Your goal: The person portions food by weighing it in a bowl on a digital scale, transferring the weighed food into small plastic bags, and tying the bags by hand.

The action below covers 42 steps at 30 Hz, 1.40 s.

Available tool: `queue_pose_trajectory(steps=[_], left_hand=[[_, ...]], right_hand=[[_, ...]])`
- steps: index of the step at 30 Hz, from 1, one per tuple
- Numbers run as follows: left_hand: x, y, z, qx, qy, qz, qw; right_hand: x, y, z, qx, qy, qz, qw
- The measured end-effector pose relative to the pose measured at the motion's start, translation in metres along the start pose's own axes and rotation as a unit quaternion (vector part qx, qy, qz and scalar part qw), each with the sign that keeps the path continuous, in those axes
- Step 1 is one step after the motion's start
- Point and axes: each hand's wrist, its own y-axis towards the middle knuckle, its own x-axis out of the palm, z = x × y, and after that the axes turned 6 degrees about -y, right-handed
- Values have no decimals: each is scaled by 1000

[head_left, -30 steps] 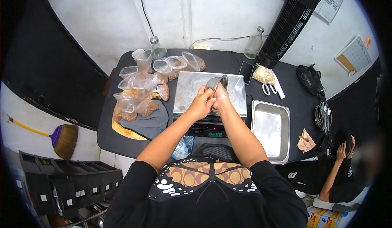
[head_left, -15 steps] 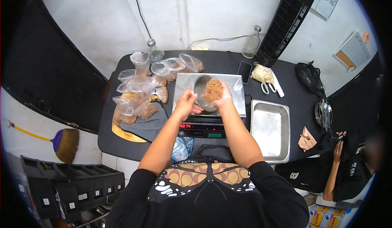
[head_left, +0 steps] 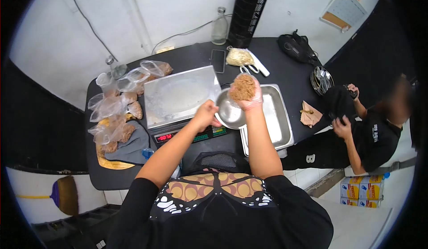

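Note:
A round metal bowl (head_left: 230, 114) is gripped at its left rim by my left hand (head_left: 207, 115), with its inside showing. My right hand (head_left: 253, 101), in a clear thin glove, holds a clump of brown shredded food (head_left: 244, 87) on its upturned palm, above the bowl's right rim. Both the bowl and the right hand overlap the left side of a rectangular steel tray (head_left: 277, 119). To their left is a scale with a silver plate (head_left: 180, 95); its red display (head_left: 165, 137) seems to read -0.072. Nothing rests on the plate.
Clear bags of brown food (head_left: 111, 106) lie at the left with a grey cloth (head_left: 129, 148). A phone (head_left: 218, 60), scissors (head_left: 248, 69) and a bag of pale food (head_left: 240, 57) lie behind. At the right are a pink cloth (head_left: 310, 114) and a seated person (head_left: 379, 137).
Both hands have moved right, off the scale plate toward the steel tray, with the bowl and the brown clump. The view has turned right. The other person's hands have moved apart.

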Motion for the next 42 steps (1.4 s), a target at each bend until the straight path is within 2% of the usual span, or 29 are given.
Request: queue_pose_trajectory(steps=[3, 5, 6, 9, 12, 13, 15, 16, 19, 20, 23, 24, 27, 28, 32, 35, 42], left_hand=[[56, 22, -30, -27, 20, -51, 998], [85, 37, -51, -69, -1, -72, 995], [96, 43, -60, -79, 18, -69, 994], [124, 58, -81, -110, 60, -67, 990], [132, 68, -95, -143, 97, -68, 983], [132, 67, -98, -80, 205, -42, 974], [133, 58, -92, 54, 411, 10, 910], [133, 52, -91, 144, 445, 25, 884], [143, 26, -77, 236, 468, -29, 851], [149, 24, -75, 132, 324, -69, 934], [156, 23, -63, 199, 209, 16, 957], [154, 20, -51, 246, 211, 21, 946], [133, 25, -37, 139, 95, -7, 986], [127, 19, -34, 135, 121, -3, 983], [129, 9, -33, 86, -83, 10, 993], [134, 5, -31, 53, -158, 47, 985], [129, -2, -30, 57, -225, 63, 971]], right_hand=[[-45, -17, -38, -34, 60, -17, 997], [-68, -34, -57, -67, 47, 26, 996], [-76, -44, -65, -84, 42, 47, 994], [-100, -69, -85, -88, 36, 17, 995], [-96, -86, -93, -118, 60, 111, 985], [-92, -90, -95, -125, 69, 143, 979], [-100, -89, -98, -133, 80, 125, 980], [-102, -87, -100, -137, 85, 116, 980], [-105, -72, -95, -152, 110, 90, 978], [-99, -70, -89, -154, 114, 89, 977], [-81, -64, -69, -149, 112, 94, 978], [-76, -65, -63, -145, 102, 102, 979], [-80, -58, -57, -144, 119, 84, 979], [-84, -55, -53, -151, 113, 72, 979], [-85, -53, -38, -144, 140, 30, 979], [-74, -55, -28, -135, 139, 46, 980], [-55, -64, -3, -121, 147, -5, 982]])
